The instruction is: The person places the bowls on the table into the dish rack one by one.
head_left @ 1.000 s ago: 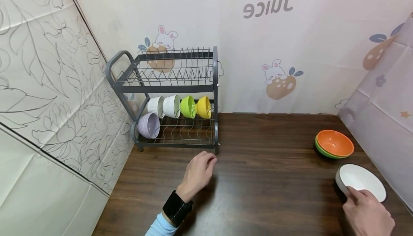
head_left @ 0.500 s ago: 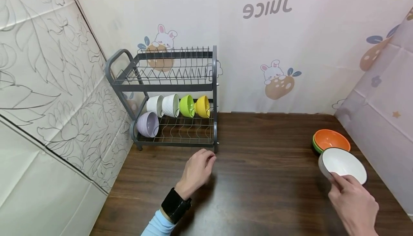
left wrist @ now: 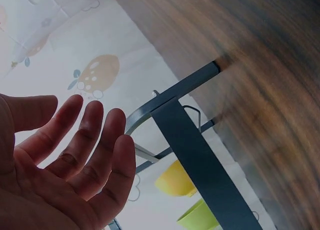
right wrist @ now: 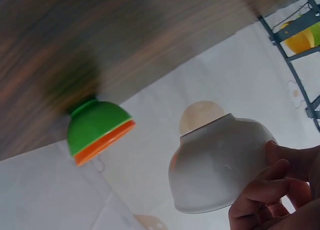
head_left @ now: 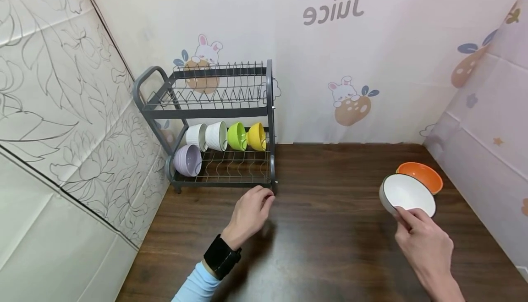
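Note:
My right hand (head_left: 426, 247) pinches the near rim of a white bowl (head_left: 406, 194) with a dark edge, raised off the table and tipped toward me. Seen from the right wrist, the white bowl (right wrist: 220, 162) shows its foot and outer wall. Behind it an orange bowl (head_left: 425, 176) sits in a green bowl (right wrist: 97, 125), which the white one hides in the head view. My left hand (head_left: 249, 212) hovers by the rack's front right foot; the left wrist view shows this hand (left wrist: 85, 165) with loosely bent fingers and nothing in them.
A two-tier grey dish rack (head_left: 222, 183) stands at the back left. Its lower tier holds two white cups (head_left: 216, 136), a green cup (head_left: 236, 137), a yellow cup (head_left: 256, 137) and lilac bowls (head_left: 187, 160). Patterned walls border the wooden table (head_left: 321, 228).
My right hand has lifted the white bowl and carried it left and away from me, so it now overlaps the orange bowl in the head view. The left hand has barely moved.

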The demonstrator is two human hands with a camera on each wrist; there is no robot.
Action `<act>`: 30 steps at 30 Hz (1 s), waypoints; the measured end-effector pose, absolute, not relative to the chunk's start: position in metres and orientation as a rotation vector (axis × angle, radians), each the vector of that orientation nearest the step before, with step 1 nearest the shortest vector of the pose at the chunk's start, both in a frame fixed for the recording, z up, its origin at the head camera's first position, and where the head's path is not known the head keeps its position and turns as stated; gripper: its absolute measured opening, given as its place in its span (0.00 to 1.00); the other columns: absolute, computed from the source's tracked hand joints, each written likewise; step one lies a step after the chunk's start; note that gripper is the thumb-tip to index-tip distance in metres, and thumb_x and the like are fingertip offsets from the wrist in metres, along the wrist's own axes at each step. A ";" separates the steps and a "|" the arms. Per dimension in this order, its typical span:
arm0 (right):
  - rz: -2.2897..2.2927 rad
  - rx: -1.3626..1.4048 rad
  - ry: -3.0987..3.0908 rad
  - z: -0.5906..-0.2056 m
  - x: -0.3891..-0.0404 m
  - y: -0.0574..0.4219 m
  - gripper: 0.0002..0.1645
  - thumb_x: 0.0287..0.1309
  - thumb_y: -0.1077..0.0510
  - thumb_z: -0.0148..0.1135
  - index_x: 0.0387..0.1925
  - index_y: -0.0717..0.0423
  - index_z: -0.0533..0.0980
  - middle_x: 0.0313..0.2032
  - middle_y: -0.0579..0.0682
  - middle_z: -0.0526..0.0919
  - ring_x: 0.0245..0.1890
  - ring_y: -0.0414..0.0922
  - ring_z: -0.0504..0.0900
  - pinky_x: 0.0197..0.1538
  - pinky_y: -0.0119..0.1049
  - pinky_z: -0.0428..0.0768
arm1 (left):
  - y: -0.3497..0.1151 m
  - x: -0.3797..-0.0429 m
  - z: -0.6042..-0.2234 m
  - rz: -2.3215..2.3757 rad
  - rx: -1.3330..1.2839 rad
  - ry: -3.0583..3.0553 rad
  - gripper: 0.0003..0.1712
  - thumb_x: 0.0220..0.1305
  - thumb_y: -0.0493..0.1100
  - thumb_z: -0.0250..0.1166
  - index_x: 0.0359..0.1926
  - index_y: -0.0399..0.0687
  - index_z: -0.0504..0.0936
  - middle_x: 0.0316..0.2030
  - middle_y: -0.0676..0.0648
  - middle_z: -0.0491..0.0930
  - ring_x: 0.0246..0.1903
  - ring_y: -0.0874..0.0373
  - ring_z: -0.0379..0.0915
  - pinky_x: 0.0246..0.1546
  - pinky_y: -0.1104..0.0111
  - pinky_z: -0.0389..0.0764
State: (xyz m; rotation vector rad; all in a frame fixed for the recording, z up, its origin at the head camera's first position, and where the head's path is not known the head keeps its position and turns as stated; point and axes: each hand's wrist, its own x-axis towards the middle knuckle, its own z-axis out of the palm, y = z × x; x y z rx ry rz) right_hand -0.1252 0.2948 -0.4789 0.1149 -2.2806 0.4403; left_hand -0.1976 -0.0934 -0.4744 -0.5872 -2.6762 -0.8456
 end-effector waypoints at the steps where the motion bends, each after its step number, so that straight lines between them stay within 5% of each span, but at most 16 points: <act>1: 0.441 0.131 -2.272 -0.479 -0.126 0.293 0.11 0.48 0.68 0.70 0.37 0.67 0.88 0.27 0.56 0.84 0.17 0.56 0.79 0.14 0.47 0.69 | -0.094 -0.198 -0.474 -0.838 -0.584 -2.676 0.08 0.78 0.43 0.64 0.42 0.49 0.89 0.37 0.54 0.81 0.32 0.63 0.74 0.34 0.66 0.79; 12: 0.442 0.267 -2.218 -0.474 -0.137 0.270 0.13 0.45 0.69 0.71 0.37 0.61 0.90 0.27 0.48 0.84 0.17 0.45 0.76 0.15 0.37 0.67 | -0.095 -0.197 -0.474 -0.840 -0.570 -2.672 0.08 0.79 0.45 0.63 0.42 0.52 0.88 0.36 0.56 0.79 0.32 0.63 0.74 0.35 0.65 0.79; 30: 0.504 0.408 -2.209 -0.453 -0.155 0.230 0.17 0.44 0.73 0.74 0.39 0.61 0.90 0.30 0.49 0.85 0.20 0.44 0.79 0.19 0.37 0.74 | -0.092 -0.201 -0.471 -0.894 -0.565 -2.650 0.06 0.78 0.44 0.64 0.45 0.51 0.87 0.36 0.56 0.79 0.34 0.63 0.74 0.34 0.67 0.78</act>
